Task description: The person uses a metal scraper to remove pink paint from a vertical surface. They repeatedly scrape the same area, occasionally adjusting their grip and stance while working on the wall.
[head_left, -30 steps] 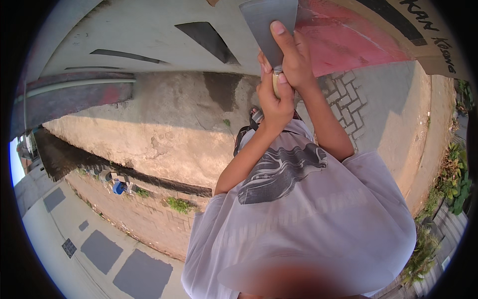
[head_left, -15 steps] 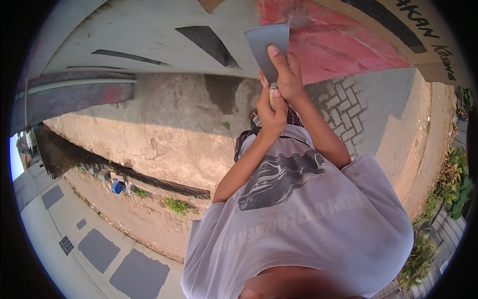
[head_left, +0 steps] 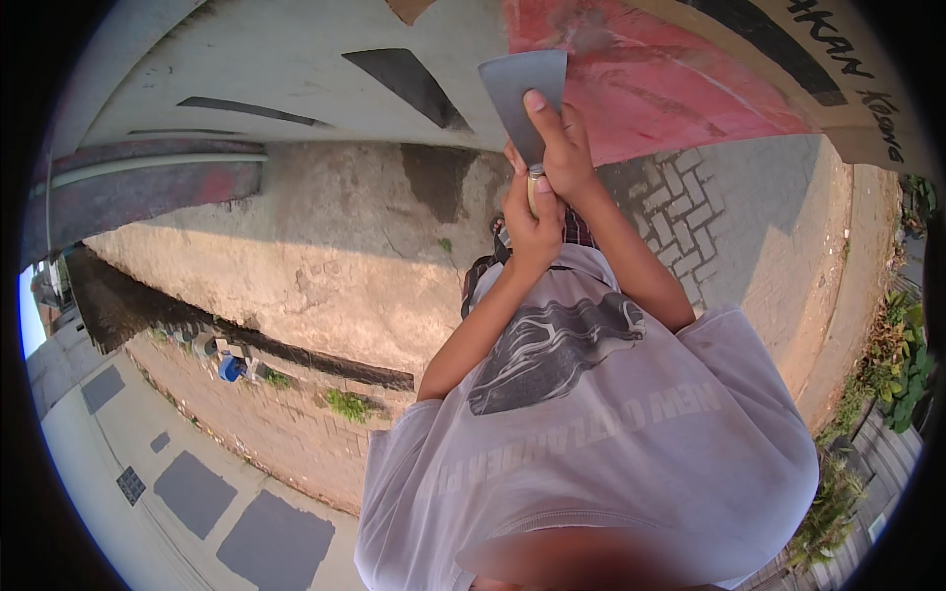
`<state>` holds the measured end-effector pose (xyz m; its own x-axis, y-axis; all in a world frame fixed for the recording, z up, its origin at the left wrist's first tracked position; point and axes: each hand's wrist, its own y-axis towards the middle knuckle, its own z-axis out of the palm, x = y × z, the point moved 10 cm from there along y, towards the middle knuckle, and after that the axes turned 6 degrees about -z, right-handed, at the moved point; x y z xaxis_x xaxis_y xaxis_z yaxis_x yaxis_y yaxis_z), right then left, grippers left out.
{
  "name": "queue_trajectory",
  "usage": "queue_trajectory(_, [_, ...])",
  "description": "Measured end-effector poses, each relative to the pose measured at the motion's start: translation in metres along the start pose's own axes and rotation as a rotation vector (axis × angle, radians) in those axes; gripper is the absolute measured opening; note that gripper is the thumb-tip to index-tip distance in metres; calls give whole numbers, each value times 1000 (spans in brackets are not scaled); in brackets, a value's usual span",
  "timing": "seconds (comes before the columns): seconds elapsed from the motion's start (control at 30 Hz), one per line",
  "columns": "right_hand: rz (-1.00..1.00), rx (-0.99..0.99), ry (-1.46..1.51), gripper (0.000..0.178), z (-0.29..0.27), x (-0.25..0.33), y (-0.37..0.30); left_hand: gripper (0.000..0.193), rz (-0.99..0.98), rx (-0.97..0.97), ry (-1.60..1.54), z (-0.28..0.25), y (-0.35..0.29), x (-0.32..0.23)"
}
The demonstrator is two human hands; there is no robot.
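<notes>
A scraper [head_left: 520,87] with a wide grey metal blade is held up in front of me, blade upward, close to the wall. My left hand [head_left: 533,229] is closed around its pale handle. Over the lower blade lies my right hand [head_left: 567,148], its thumb pressed on the blade's face and its other fingers curled at the side and partly hidden. Behind the blade, the wall's white part [head_left: 296,69] meets a red painted part [head_left: 660,89].
Cardboard [head_left: 867,118] with dark writing covers the upper right. Concrete ground [head_left: 325,286] and patterned paving [head_left: 680,217] lie below. A drain channel [head_left: 325,360], a blue container [head_left: 232,368] and small plants [head_left: 350,405] are at the left. More plants [head_left: 897,374] grow along the right edge.
The scraper and both hands have shifted very slightly left in the picture. The grip on the handle and blade looks the same.
</notes>
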<state>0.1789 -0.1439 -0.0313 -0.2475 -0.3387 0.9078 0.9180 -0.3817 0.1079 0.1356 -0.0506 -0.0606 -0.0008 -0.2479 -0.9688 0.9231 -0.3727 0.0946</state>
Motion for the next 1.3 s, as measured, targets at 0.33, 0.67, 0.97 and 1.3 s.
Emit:
queue_trajectory(0.33, [-3, -1, -57, 48, -1, 4, 1, 32, -71, -32, -26, -2, 0, 1])
queue_trajectory(0.67, [-3, -26, -19, 49, 2, 2, 0, 29, -26, -48, 92, -8, 2, -8])
queue_trajectory(0.97, [5, -83, -258, 51, -7, 20, -2, 28, -116, -44, -76, 10, -3, 3])
queue_trajectory(1.3, [41, -50, -443, 55, -14, 33, -4, 30, -199, 116, -343, 36, -5, 10])
